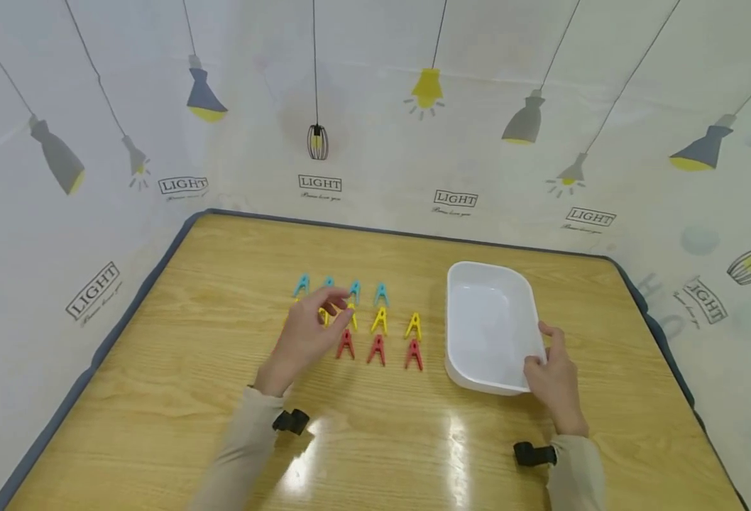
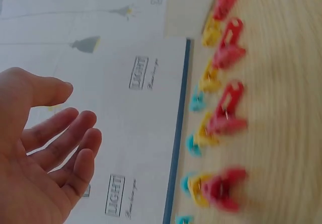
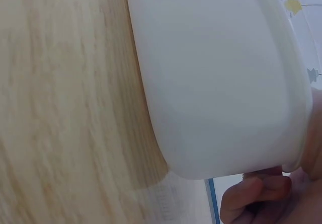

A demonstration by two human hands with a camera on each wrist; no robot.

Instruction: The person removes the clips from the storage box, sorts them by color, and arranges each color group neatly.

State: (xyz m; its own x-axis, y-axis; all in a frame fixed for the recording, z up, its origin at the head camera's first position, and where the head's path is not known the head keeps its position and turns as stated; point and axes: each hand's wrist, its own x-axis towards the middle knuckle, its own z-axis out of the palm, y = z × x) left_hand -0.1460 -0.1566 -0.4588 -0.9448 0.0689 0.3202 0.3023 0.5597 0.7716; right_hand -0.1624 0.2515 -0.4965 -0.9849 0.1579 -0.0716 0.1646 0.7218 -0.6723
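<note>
My left hand hovers above the left part of rows of clothespins. Its fingers are loosely bent, and the left wrist view shows the hand holding nothing. Blue clothespins form the far row, yellow clothespins the middle one and red clothespins the nearest; the hand covers some at the left. On the right, my right hand grips the side rim of a white rectangular basin. The thumb lies at the rim and the fingers are outside. No items show inside the basin.
The wooden table has a dark blue border. White sheeting printed with lamps rises behind and at both sides. Each wrist carries a small black camera mount.
</note>
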